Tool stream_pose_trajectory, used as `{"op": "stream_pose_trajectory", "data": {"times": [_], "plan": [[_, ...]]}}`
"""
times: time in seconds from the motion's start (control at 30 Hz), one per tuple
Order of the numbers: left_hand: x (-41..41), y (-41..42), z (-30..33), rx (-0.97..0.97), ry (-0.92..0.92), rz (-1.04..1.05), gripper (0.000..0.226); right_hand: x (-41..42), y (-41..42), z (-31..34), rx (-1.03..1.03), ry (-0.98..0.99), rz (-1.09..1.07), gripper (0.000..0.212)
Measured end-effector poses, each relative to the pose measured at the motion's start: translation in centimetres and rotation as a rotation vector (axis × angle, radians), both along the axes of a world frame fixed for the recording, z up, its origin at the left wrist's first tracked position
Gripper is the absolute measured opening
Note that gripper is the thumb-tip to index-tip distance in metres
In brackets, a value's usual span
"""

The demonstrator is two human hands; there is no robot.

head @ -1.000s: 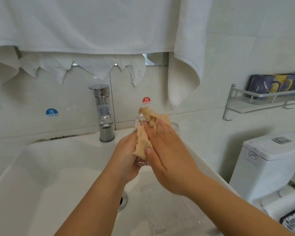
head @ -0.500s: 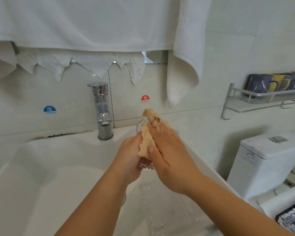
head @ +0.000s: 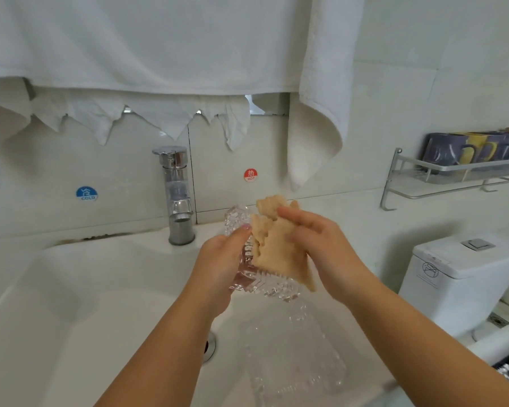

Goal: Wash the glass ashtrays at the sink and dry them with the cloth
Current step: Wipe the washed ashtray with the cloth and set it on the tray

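Observation:
Over the white sink (head: pixel 56 289) my left hand (head: pixel 221 265) grips a clear cut-glass ashtray (head: pixel 265 284), tilted on edge with its rim showing above my thumb and below the cloth. My right hand (head: pixel 323 248) presses a tan cloth (head: pixel 276 248) against the ashtray's inner face, fingers mostly straight over the cloth. A second clear glass ashtray (head: pixel 294 362) lies flat in the sink basin, below my right forearm.
A chrome tap (head: pixel 177 195) stands at the sink's back edge, no water running. White towels (head: pixel 159 48) hang above. A wall rack (head: pixel 453 171) with mugs and a toilet cistern (head: pixel 459 268) are at right. The drain (head: pixel 210 346) sits behind my left forearm.
My hands have parted a little. The ashtray has turned so more glass shows under the cloth, and the cloth has spread flatter over it under my right hand.

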State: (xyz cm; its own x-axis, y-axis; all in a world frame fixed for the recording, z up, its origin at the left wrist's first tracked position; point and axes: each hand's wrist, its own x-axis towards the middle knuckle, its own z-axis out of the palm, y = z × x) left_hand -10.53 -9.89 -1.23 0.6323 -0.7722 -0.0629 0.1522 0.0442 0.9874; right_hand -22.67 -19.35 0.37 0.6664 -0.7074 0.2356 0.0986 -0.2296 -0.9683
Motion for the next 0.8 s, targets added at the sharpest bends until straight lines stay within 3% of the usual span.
{"op": "stream_pose_trajectory", "data": {"times": [0.1, 0.27, 0.33, 0.43, 0.6, 0.8], "plan": [[-0.3, -0.1, -0.1, 0.047, -0.043, 0.004, 0.04, 0.5, -0.3, 1.3, 0.239, -0.121, -0.15, 0.008], [-0.6, -0.1, 0.0, 0.092, -0.082, 0.021, 0.038, 1.0, -1.0, 2.2, 0.307, -0.163, -0.267, 0.028], [-0.7, 0.0, 0.1, 0.082, -0.081, 0.009, 0.036, 0.7, -1.9, 2.4, 0.187, -0.027, -0.324, 0.037], [-1.1, 0.2, 0.4, 0.079, -0.062, -0.012, 0.03, 0.2, -2.4, 3.2, 0.058, 0.095, -0.355, 0.019], [-1.1, 0.3, 0.5, 0.085, -0.072, 0.006, 0.028, -0.1, -3.1, 4.2, -0.039, 0.132, -0.395, 0.032], [-0.7, 0.1, 0.0, 0.09, -0.104, 0.103, 0.03, 0.3, -3.1, 5.2, -0.213, 0.038, -0.38, 0.028]]}}
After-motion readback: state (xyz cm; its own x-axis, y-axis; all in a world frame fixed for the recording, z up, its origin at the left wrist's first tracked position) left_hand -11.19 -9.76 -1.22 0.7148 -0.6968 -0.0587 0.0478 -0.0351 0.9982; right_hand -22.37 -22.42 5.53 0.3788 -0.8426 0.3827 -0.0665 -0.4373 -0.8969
